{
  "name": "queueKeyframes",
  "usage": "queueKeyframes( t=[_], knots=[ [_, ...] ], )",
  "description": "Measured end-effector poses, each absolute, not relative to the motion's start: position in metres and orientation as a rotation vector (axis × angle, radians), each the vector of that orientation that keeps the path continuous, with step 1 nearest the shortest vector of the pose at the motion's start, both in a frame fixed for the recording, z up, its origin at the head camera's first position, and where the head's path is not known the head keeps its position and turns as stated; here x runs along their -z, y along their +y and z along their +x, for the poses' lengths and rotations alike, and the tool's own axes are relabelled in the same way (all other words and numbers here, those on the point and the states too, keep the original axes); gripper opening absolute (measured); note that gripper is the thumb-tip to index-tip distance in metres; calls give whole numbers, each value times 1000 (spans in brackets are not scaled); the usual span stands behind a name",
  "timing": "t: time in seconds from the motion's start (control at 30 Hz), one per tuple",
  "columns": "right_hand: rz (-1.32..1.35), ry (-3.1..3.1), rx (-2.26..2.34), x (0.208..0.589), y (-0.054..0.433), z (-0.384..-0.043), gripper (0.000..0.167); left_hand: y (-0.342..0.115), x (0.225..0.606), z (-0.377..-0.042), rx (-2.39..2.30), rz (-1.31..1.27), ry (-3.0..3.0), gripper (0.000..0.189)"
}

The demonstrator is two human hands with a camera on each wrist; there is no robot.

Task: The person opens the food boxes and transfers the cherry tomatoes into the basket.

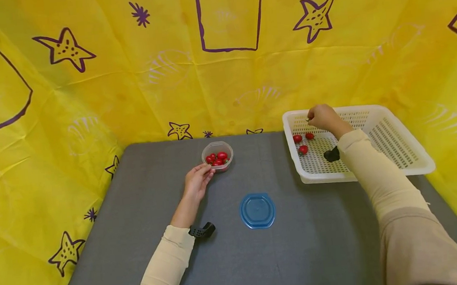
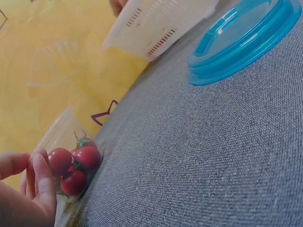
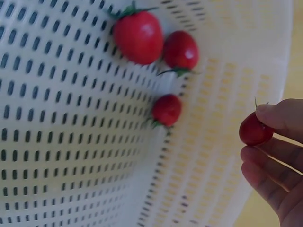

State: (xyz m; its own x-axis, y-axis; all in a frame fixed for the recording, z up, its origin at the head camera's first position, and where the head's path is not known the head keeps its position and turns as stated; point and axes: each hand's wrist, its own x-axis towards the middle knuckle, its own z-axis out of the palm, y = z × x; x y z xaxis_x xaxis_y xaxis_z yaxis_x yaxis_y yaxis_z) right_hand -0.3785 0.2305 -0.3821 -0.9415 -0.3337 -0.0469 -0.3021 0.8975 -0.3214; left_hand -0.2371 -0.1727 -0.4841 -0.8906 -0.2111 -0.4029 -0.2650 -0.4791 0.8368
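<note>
My left hand (image 1: 197, 180) holds the near left rim of a small clear plastic container (image 1: 228, 164), with thumb and fingertips close together there. Several red cherry tomatoes (image 2: 73, 182) with green stems lie inside it. Over the far left part of a white slotted basket (image 1: 407, 144), my right hand (image 1: 325, 118) pinches a single cherry tomato (image 3: 254, 131) between thumb and fingers, beside the basket's wall. Three more tomatoes (image 3: 138, 38) rest on the basket floor near that wall. In the head view the pinched tomato is mostly hidden by the hand.
A round blue lid (image 1: 257, 210) lies flat on the grey table (image 1: 301, 244), between the container and the person. Patterned yellow cloth (image 1: 228, 84) hangs behind and on both sides. A black wrist strap with a camera (image 1: 204, 230) is on the left wrist.
</note>
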Motion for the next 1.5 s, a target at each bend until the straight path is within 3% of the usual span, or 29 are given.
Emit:
queueKeyframes(
  t=[0.6, 1.27, 1.5],
  knots=[
    [-428, 2970, 327, 419, 266, -386, 18, -172, 481, -235, -2571, -715, 1602, 9],
    [-384, 2862, 334, 426, 272, -380, 19, -173, 482, -236, -2566, -710, 1617, 11],
    [-385, 2926, 352, 418, 269, -383, 31, -173, 483, -237, -2578, -701, 1598, 11]
  ],
)
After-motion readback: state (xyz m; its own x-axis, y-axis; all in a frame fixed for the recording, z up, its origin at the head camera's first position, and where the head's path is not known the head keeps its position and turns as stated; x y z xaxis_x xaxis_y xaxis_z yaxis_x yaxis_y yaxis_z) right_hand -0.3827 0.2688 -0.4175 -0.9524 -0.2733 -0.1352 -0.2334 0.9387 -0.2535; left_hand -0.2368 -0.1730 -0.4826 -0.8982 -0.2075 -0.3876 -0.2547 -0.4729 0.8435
